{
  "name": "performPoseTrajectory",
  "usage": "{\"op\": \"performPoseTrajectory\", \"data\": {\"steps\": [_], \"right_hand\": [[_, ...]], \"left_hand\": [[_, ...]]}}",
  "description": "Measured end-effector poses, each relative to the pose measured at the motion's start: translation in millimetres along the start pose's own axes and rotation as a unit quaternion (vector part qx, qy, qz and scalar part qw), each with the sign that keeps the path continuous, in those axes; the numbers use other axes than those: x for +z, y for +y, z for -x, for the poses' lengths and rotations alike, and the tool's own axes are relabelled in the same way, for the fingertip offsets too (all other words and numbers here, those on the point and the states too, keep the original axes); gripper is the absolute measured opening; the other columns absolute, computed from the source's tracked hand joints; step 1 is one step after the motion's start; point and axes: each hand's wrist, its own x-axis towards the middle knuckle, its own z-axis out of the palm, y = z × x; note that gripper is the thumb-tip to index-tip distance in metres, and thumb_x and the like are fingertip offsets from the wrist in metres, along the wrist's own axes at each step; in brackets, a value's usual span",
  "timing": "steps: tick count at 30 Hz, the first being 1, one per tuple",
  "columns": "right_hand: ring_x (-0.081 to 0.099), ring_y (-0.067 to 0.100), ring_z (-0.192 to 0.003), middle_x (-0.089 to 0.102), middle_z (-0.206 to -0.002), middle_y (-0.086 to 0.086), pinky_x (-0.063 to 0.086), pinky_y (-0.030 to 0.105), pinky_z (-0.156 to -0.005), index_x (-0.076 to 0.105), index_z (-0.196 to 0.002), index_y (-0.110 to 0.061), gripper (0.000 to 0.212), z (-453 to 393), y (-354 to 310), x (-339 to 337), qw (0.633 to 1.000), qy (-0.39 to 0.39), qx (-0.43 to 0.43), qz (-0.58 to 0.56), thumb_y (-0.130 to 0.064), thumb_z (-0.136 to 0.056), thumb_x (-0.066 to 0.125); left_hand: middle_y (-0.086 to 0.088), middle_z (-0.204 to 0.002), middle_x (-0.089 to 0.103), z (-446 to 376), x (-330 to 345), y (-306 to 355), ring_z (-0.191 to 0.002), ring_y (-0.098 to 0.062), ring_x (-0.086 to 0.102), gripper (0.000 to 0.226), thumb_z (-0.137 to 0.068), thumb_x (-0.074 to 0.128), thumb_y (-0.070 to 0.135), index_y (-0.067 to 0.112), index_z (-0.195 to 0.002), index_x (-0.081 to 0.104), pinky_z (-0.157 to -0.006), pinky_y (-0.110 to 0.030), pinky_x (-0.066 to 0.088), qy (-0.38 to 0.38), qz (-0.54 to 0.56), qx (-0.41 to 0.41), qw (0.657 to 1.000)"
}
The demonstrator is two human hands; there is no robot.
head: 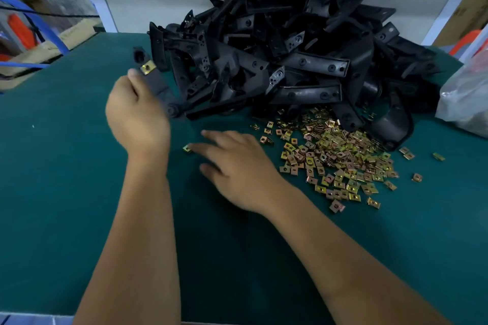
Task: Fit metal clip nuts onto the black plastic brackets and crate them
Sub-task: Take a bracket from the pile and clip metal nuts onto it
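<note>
My left hand (136,116) grips a black plastic bracket (155,84) above the green table, its far end pointing up and away. A brass-coloured clip nut (146,68) sits on that bracket near my thumb. My right hand (237,169) lies low over the table with its fingers stretched out to the left. Its fingertips touch a single loose clip nut (187,149) on the mat. A big heap of black brackets (285,47) fills the back of the table. In front of it spreads a pile of loose clip nuts (335,155).
The green table mat (66,166) runs to a near edge at the bottom. A clear plastic bag (467,95) lies at the right edge. Cardboard boxes and blue tubing (34,42) stand beyond the left side, and a white wall panel rises behind the heap.
</note>
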Motion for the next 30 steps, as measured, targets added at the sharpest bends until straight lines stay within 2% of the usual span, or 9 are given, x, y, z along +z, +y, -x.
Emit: {"op": "performPoseTrajectory", "data": {"steps": [3,6,8,13,18,21,24,28,30], "right_hand": [[0.016,0.020,-0.148,0.021,-0.163,-0.003,0.008,0.038,-0.114,0.035,-0.150,-0.031,0.046,-9.0,-11.0,11.5,0.998,-0.053,-0.023,0.021,-0.040,-0.106,0.031],[0.035,0.022,-0.139,0.042,-0.153,-0.001,0.020,0.036,-0.109,0.052,-0.140,-0.020,0.041,-15.3,-12.1,13.0,0.997,-0.037,-0.030,0.054,-0.035,-0.106,0.035],[0.047,0.025,-0.123,0.059,-0.134,0.002,0.032,0.036,-0.099,0.065,-0.124,-0.015,0.033,-16.8,-8.3,7.7,0.996,-0.019,-0.036,0.074,-0.026,-0.103,0.041],[0.052,0.026,-0.104,0.061,-0.104,0.006,0.044,0.034,-0.082,0.069,-0.100,-0.009,0.014,-7.8,8.3,-3.6,0.998,0.025,0.060,0.019,-0.008,-0.092,0.057],[0.055,0.032,-0.095,0.058,-0.095,0.012,0.033,0.031,-0.070,0.056,-0.086,-0.007,0.009,-0.2,14.2,-10.6,0.995,0.036,0.084,0.040,-0.001,-0.081,0.059],[0.056,0.021,-0.083,0.057,-0.089,0.002,0.037,0.027,-0.066,0.062,-0.085,-0.012,0.015,3.9,31.6,-19.2,0.978,0.137,0.156,-0.030,0.001,-0.078,0.058],[0.059,0.003,-0.073,0.065,-0.084,-0.008,0.045,0.009,-0.065,0.069,-0.084,-0.020,0.024,6.3,43.0,-32.2,0.895,0.245,0.262,-0.266,0.002,-0.078,0.062],[0.066,0.012,-0.075,0.067,-0.082,0.005,0.055,0.020,-0.067,0.065,-0.082,-0.012,0.020,3.2,45.4,-35.5,0.701,0.273,0.311,-0.581,0.008,-0.082,0.067],[0.066,0.015,-0.075,0.066,-0.081,0.007,0.055,0.022,-0.068,0.063,-0.078,-0.011,0.019,2.5,44.4,-34.3,0.647,0.264,0.297,-0.651,0.007,-0.085,0.066]], "left_hand": [[0.001,-0.058,0.023,0.6,0.4,-2.2,-0.049,-0.015,0.018,0.048,-0.108,0.030,0.029,0.019,-0.062,0.020,-0.046,-0.029,0.017,-0.004,-0.010,0.004,1.000],[0.001,-0.057,0.026,5.8,5.9,-0.3,-0.050,-0.014,0.019,0.048,-0.107,0.030,0.031,0.018,-0.062,0.021,-0.046,-0.031,0.013,-0.028,-0.033,0.019,0.999],[0.001,-0.057,0.028,8.4,9.9,0.4,-0.050,-0.015,0.021,0.048,-0.107,0.032,0.032,0.017,-0.062,0.021,-0.048,-0.034,0.015,-0.044,-0.053,0.021,0.997],[0.002,-0.058,0.033,18.5,24.8,-1.0,-0.051,-0.012,0.027,0.049,-0.106,0.033,0.033,0.017,-0.060,0.026,-0.048,-0.035,0.014,-0.092,-0.132,0.077,0.984],[0.001,-0.057,0.039,32.9,46.6,-9.0,-0.051,-0.014,0.033,0.047,-0.104,0.037,0.033,0.016,-0.060,0.033,-0.048,-0.031,0.016,-0.173,-0.174,0.125,0.961],[-0.002,-0.058,0.046,33.3,55.0,-14.9,-0.051,-0.019,0.040,0.046,-0.102,0.038,0.031,0.015,-0.059,0.038,-0.048,-0.031,0.022,-0.210,-0.192,0.112,0.952],[-0.004,-0.057,0.047,31.6,59.7,-13.3,-0.051,-0.022,0.042,0.046,-0.101,0.039,0.030,0.013,-0.059,0.040,-0.048,-0.029,0.023,-0.224,-0.189,0.084,0.952],[0.001,-0.055,0.047,44.2,66.3,2.3,-0.049,-0.017,0.041,0.049,-0.101,0.038,0.042,0.017,-0.058,0.041,-0.048,-0.029,0.021,-0.222,-0.161,0.094,0.957],[0.002,-0.053,0.046,51.5,67.5,7.5,-0.048,-0.014,0.041,0.049,-0.100,0.038,0.046,0.020,-0.059,0.040,-0.048,-0.030,0.018,-0.208,-0.140,0.109,0.962]]}}
